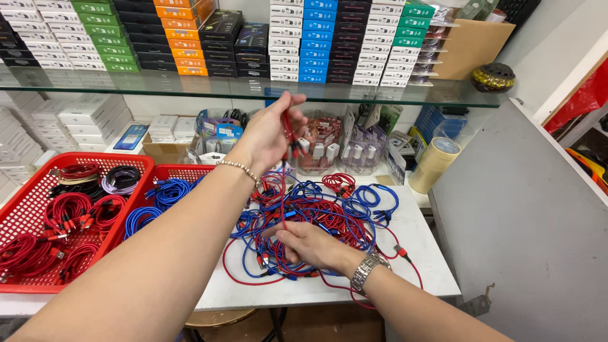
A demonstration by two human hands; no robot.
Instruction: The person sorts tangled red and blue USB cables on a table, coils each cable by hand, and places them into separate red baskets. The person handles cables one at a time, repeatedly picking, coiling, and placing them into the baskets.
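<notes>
My left hand (269, 133) is raised above the white table (424, 247) and pinches the plug end of a red cable (290, 136) that hangs down into the pile. My right hand (307, 244), with a metal watch on the wrist, rests on a tangled heap of red and blue cables (329, 212) and grips the same red cable lower down. A bead bracelet circles my left wrist.
Two red plastic baskets (25, 202) at the left hold coiled red, blue and black cables. A glass shelf (253, 88) carries stacked small boxes. Clear jars of chargers (320, 142) and a tape roll (434, 164) stand behind the pile. A grey panel (525, 221) is at the right.
</notes>
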